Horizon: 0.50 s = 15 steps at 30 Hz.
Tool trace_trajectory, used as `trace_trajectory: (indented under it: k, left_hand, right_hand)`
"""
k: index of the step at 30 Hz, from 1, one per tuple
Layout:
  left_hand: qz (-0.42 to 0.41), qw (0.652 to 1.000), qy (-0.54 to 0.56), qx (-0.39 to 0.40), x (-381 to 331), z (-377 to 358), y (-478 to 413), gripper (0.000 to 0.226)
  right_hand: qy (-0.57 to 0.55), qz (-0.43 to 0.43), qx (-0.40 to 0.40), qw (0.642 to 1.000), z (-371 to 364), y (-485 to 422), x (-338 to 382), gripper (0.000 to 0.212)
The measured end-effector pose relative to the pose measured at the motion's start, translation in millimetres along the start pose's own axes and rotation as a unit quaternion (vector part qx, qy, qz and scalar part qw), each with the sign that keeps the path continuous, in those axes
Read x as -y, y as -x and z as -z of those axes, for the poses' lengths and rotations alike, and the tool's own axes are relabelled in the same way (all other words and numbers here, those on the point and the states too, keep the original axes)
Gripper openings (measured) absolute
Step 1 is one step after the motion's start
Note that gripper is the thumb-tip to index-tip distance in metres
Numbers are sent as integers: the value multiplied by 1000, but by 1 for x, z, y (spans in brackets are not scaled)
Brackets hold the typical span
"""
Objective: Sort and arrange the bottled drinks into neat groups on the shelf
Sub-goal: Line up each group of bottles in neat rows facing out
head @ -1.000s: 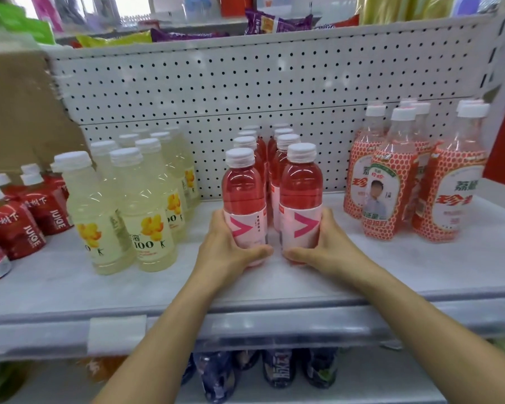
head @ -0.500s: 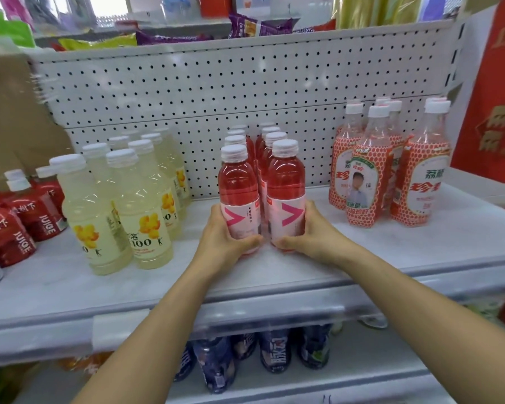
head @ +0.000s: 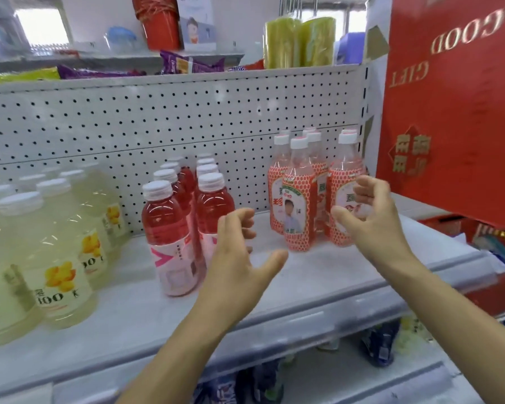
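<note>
Left hand (head: 239,252) hovered spread and empty, red bottles (head: 169,228) standing in two tidy rows at its nine o'clock on the shelf (head: 318,275). Right hand (head: 370,217), fingers loosely curved round nothing, flanked the orange-labelled bottles (head: 298,217) at its eleven o'clock, probably to square that looser cluster.

Three upright, white-capped groups are shown on the shelf (head: 333,266): yellow bottles (head: 59,258) at left, red bottles (head: 165,225) in two rows at centre, and lattice-labelled bottles (head: 296,199) at right, seemingly clustered less evenly. The groups are set apart.
</note>
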<state>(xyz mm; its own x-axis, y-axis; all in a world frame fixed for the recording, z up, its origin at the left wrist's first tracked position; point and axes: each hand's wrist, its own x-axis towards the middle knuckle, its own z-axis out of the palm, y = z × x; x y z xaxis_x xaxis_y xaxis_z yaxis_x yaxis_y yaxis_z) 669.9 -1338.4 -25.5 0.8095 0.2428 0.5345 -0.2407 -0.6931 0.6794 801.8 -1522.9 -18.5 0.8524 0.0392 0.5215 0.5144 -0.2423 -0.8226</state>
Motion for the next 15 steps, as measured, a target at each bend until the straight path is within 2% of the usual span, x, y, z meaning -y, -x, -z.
trace_trajectory:
  k: [2, 4, 8, 11, 15]
  left_hand:
    - [19, 1000, 8, 21, -3, -23, -19, 69]
    - [33, 999, 5, 16, -4, -47, -46, 79]
    - [54, 997, 7, -52, -7, -97, -103, 101]
    - [60, 992, -34, -106, -6, -120, -126, 101]
    - [44, 987, -69, -141, -5, -122, -122, 89]
  right_hand:
    - [17, -7, -13, 1000, 8, -24, -12, 70]
    - [29, -18, 9, 999, 9, -45, -20, 80]
    - [49, -15, 75, 996, 3, -73, -35, 96]
    - [36, 9, 96, 995, 5, -84, -49, 94]
    - [3, 4, 85, 996, 24, -97, -66, 88]
